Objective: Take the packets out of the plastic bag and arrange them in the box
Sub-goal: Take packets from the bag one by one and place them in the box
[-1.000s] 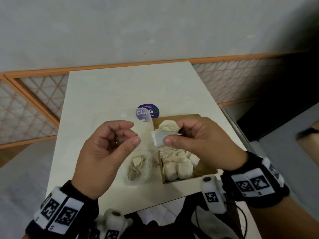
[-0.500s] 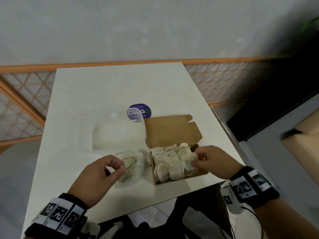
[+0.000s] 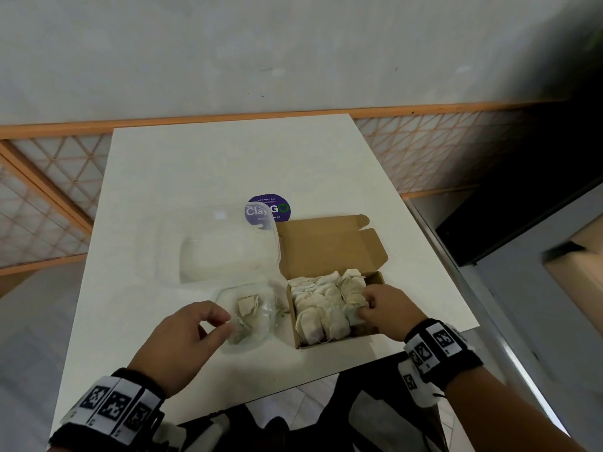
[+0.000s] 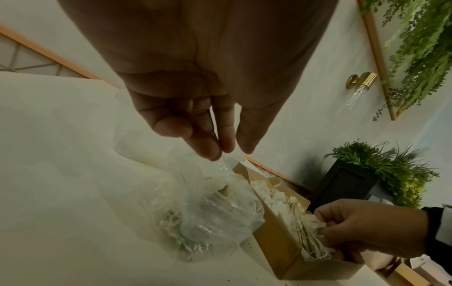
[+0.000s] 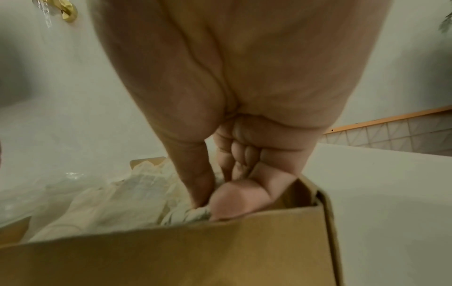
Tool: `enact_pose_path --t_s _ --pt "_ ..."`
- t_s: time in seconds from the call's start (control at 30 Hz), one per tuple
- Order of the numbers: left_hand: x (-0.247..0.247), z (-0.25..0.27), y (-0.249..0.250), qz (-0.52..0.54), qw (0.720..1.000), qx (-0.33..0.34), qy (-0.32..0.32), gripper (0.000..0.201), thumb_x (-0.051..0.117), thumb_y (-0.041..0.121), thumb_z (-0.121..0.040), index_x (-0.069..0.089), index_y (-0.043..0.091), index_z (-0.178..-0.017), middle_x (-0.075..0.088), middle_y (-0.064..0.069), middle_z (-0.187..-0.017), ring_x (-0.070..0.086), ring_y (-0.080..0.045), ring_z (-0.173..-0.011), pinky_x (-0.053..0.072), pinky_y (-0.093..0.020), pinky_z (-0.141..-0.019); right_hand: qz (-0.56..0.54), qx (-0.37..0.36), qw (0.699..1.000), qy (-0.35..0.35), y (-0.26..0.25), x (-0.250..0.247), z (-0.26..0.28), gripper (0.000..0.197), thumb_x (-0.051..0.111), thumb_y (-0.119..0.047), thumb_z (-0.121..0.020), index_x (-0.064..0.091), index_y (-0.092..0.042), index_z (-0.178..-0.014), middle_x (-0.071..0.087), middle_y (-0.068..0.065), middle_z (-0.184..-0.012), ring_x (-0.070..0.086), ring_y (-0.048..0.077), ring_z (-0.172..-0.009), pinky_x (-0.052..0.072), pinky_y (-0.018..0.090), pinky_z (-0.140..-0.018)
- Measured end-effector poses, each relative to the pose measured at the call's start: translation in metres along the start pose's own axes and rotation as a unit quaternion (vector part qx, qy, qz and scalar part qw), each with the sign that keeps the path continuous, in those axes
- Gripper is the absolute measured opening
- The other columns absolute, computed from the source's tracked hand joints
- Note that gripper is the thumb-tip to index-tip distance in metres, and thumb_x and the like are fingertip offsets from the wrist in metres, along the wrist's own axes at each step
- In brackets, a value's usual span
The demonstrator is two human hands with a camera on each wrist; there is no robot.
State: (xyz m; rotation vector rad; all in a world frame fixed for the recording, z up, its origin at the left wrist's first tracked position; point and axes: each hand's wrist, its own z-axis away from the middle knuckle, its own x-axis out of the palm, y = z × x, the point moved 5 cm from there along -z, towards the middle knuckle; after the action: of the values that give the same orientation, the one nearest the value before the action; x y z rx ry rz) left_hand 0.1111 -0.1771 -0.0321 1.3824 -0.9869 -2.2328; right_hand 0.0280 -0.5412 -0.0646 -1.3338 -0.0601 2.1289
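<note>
One packet (image 3: 354, 309), pinched in the right hand (image 3: 386, 309), should be tucked upright against the box (image 3: 329, 246) wall; the left hand (image 3: 182, 340), beside the box, pinches the plastic bag (image 3: 257, 324).

Soft, dim indoor light, faint shadows, wide-angle bending at edges, wrist views blurred close up

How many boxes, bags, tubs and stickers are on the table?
Cardboard box: 1
Plastic bag: 1
Clear plastic tub: 1
Purple sticker: 1
Total: 4
</note>
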Motion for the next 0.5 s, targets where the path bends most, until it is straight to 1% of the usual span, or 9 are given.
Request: enact_pose_path --t_s 0.07,0.1,0.17,0.23,0.27,0.33,0.4,0.43,0.5 --pt "0.0 0.0 0.0 -0.003 1.0 -0.002 0.0 0.004 0.073 0.04 -0.092 0.07 0.037 -0.092 0.071 0.025 -0.094 0.062 -0.006 -0.063 0.049 -0.022 -0.065 -0.03 0.017 0.999 0.018 0.001 -0.001 0.002 0.013 0.067 -0.025 -0.088 0.057 -0.017 -0.091 0.061 -0.002 -0.079 0.057 0.015 -0.073 0.046 0.029 -0.063" --pt "-0.001 0.0 0.0 -0.006 1.0 -0.001 0.002 0.004 0.073 0.04 -0.092 0.069 0.037 -0.092 0.072 0.022 -0.094 0.062 -0.005 -0.063 0.048 -0.022 -0.066 -0.037 0.021 0.999 0.025 0.001 -0.002 0.004 0.015 0.067 -0.027 -0.087 0.057 -0.019 -0.094 0.064 -0.002 -0.082 0.06 0.016 -0.075 0.051 0.031 -0.066" --pt "-0.003 0.0 0.0 -0.019 1.0 0.006 0.013 0.005 0.073 0.04 -0.091 0.068 0.038 -0.092 0.07 0.017 -0.097 0.062 -0.004 -0.066 0.046 -0.021 -0.067 -0.023 0.023 0.999 0.037 -0.002 -0.007 0.008 0.02 0.068 -0.033 -0.088 0.056 -0.021 -0.098 0.067 -0.002 -0.085 0.064 0.019 -0.081 0.057 0.038 -0.075" --pt "-0.005 0.0 -0.003 -0.035 0.999 0.007 0.033 0.007 0.075 0.04 -0.09 0.068 0.041 -0.093 0.062 0.016 -0.102 0.062 -0.004 -0.073 0.044 -0.019 -0.07 0.016 0.019 0.998 0.059 -0.009 -0.015 0.014 0.025 0.067 -0.039 -0.089 0.056 -0.023 -0.104 0.068 -0.003 -0.091 0.066 0.02 -0.087 0.057 0.042 -0.081" --pt "-0.007 0.0 -0.005 -0.039 0.998 0.001 0.042 0.009 0.076 0.04 -0.089 0.069 0.042 -0.093 0.058 0.015 -0.104 0.061 -0.005 -0.081 0.044 -0.019 -0.074 0.031 0.01 0.997 0.076 -0.016 -0.02 0.017 0.027 0.066 -0.041 -0.09 0.056 -0.023 -0.108 0.068 -0.004 -0.095 0.065 0.019 -0.09 0.056 0.041 -0.082" --pt "-0.009 -0.002 -0.012 -0.051 0.997 0.001 0.061 0.011 0.08 0.041 -0.085 0.072 0.044 -0.092 0.055 0.013 -0.109 0.058 -0.011 -0.097 0.047 -0.025 -0.085 0.044 -0.027 0.992 0.117 -0.036 -0.033 0.026 0.029 0.066 -0.042 -0.092 0.058 -0.024 -0.113 0.066 -0.007 -0.1 0.063 0.015 -0.091 0.054 0.035 -0.08" --pt "-0.009 -0.003 -0.018 -0.063 0.996 -0.005 0.059 0.011 0.08 0.043 -0.084 0.074 0.045 -0.093 0.052 0.011 -0.12 0.054 -0.014 -0.108 0.045 -0.03 -0.095 0.03 -0.091 0.986 0.138 -0.068 -0.04 0.036 0.024 0.065 -0.043 -0.094 0.06 -0.028 -0.111 0.064 -0.014 -0.101 0.06 0.008 -0.09 0.05 0.031 -0.079" --pt "-0.008 -0.003 -0.021 -0.059 0.997 -0.019 0.046 0.011 0.079 0.044 -0.084 0.075 0.044 -0.094 0.05 0.01 -0.124 0.055 -0.014 -0.109 0.043 -0.029 -0.096 0.016 -0.133 0.982 0.136 -0.086 -0.04 0.04 0.019 0.064 -0.044 -0.095 0.06 -0.031 -0.109 0.063 -0.016 -0.101 0.059 0.006 -0.09 0.049 0.031 -0.08" --pt "-0.003 -0.005 -0.025 -0.048 0.998 -0.05 0.011 0.016 0.076 0.046 -0.087 0.073 0.041 -0.102 0.049 0.01 -0.126 0.06 -0.01 -0.103 0.043 -0.025 -0.092 -0.013 -0.225 0.97 0.096 -0.126 -0.03 0.046 0.013 0.059 -0.043 -0.099 0.061 -0.034 -0.108 0.064 -0.017 -0.103 0.056 0.001 -0.089 0.049 0.03 -0.084"
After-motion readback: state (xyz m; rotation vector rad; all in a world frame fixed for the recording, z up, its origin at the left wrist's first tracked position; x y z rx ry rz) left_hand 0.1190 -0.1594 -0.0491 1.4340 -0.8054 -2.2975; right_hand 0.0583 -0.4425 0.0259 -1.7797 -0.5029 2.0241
